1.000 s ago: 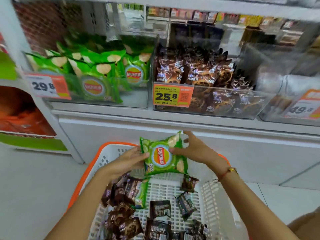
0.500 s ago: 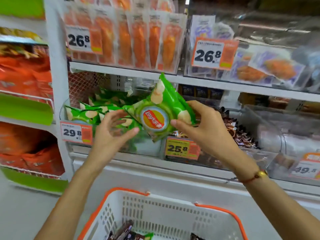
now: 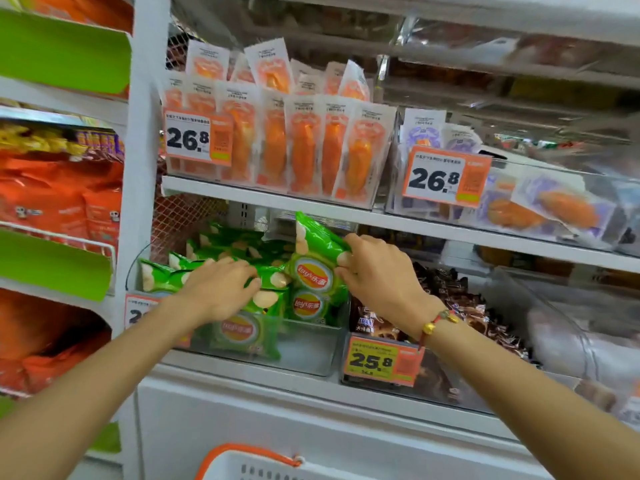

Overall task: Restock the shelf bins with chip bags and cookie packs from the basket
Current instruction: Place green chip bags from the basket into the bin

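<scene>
My right hand (image 3: pixel 377 275) grips a green chip bag (image 3: pixel 313 258) by its right edge and holds it upright at the right end of the clear chip bin (image 3: pixel 311 355). The bin holds several more green chip bags (image 3: pixel 249 332). My left hand (image 3: pixel 221 289) rests with bent fingers on the bags lying in the bin's middle. To the right, a second clear bin holds brown cookie packs (image 3: pixel 460 306) behind a 25.8 price tag (image 3: pixel 381 362). Only the white basket's orange rim (image 3: pixel 249 455) shows at the bottom edge.
The shelf above (image 3: pixel 270 199) carries orange snack packs (image 3: pixel 304 147) and a bin with purple packs (image 3: pixel 554 206), close over the chip bin. A white post (image 3: pixel 142 168) stands left of it, with orange bags (image 3: pixel 59 202) beyond. A clear bin with pale packs (image 3: pixel 571 327) is far right.
Both hands carried the green chip bag up from the basket to the shelf. The bag now stands in the chip bin, and my left hand has let go and moved onto the bags there.
</scene>
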`<state>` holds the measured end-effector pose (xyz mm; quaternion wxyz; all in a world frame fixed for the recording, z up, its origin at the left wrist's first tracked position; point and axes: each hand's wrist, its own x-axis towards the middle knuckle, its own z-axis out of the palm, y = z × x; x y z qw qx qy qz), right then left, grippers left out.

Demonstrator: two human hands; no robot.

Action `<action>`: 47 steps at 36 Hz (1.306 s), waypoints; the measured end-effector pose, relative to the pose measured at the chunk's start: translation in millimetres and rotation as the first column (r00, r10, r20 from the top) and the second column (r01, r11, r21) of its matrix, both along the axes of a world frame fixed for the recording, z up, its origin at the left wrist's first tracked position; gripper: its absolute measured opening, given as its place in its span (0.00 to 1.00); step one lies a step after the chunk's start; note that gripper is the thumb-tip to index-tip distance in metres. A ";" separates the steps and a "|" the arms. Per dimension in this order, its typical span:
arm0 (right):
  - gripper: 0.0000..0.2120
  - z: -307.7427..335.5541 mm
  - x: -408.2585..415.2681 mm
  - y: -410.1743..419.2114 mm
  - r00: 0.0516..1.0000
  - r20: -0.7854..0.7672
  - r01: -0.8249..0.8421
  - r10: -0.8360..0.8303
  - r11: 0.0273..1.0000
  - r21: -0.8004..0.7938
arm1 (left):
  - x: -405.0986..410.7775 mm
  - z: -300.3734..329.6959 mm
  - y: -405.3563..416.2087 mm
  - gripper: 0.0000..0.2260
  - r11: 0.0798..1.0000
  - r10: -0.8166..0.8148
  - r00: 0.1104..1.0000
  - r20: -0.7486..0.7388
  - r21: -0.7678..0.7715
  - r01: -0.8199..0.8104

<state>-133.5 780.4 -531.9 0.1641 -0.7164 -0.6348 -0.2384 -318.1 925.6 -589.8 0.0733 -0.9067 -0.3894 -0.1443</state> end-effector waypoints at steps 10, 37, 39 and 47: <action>0.06 18.0 -4.7 22.7 0.994 0.039 0.109 -0.105 0.981 -0.158 | 31.2 17.1 36.9 0.24 0.989 0.004 0.998 -0.070 -0.149 -0.015; 0.31 -27.2 -6.5 47.2 0.981 0.168 0.118 -0.097 0.986 -0.120 | 28.2 20.7 47.9 0.19 0.980 -0.014 0.997 -0.074 -0.201 -0.002; 0.30 -21.5 -3.4 57.3 0.988 0.121 0.115 -0.094 0.978 -0.175 | 29.1 16.2 48.5 0.21 0.986 -0.007 0.994 -0.105 -0.165 -0.010; 0.36 4.2 -7.3 75.9 0.989 0.018 0.140 -0.147 0.886 -0.441 | 31.1 12.3 43.1 0.21 0.987 -0.018 0.989 -0.149 -0.162 -0.006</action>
